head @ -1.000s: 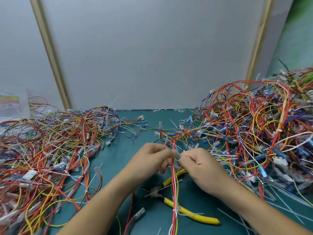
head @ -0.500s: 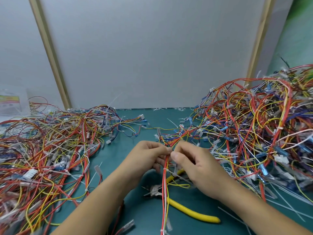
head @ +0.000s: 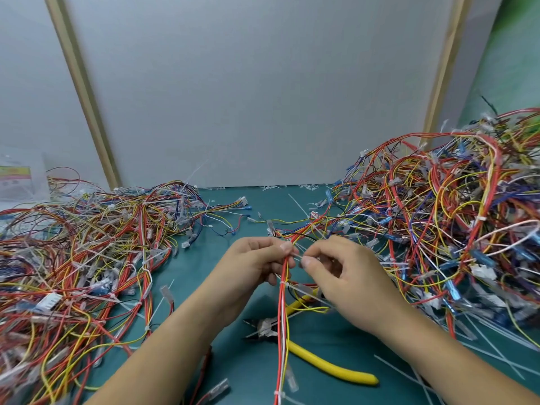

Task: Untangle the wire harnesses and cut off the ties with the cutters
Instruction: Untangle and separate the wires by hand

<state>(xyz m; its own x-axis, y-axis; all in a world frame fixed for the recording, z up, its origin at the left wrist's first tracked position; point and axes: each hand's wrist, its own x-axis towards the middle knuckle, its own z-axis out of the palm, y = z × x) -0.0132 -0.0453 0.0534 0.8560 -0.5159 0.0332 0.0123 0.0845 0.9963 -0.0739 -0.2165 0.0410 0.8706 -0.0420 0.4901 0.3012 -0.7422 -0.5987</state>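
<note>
- The left hand [head: 257, 264] pinches a thin harness [head: 282, 317] of red, yellow and white wires between thumb and curled fingers, holding it up above the counter [head: 254, 206]; the harness hangs straight down towards the camera.
- The right hand [head: 344, 276] pinches a pale bit of the same harness just beside the left fingertips. It may be a tie tail or a connector sleeve; the view is too fine to tell.
- The far end of the harness runs into the right pile [head: 438, 229], so it looks only partly pulled free.
- At least one white tie [head: 283, 283] is on it just below the hands, and another shows near the bottom edge of the view; neither is cut.
- The cutters [head: 321, 366], yellow-handled, lie on the counter under the harness and between the forearms, in neither hand.
- Progress, judging by the scene: snipped tie scraps [head: 271, 187] litter the back edge of the counter, and the flatter left pile [head: 87, 258] may be sorted work, yet the right pile is tall and knotted, so much is likely left.
- In the way: loops from the right pile crowd the right wrist, and long white tie strips [head: 496, 346] lie loose beside it.
</note>
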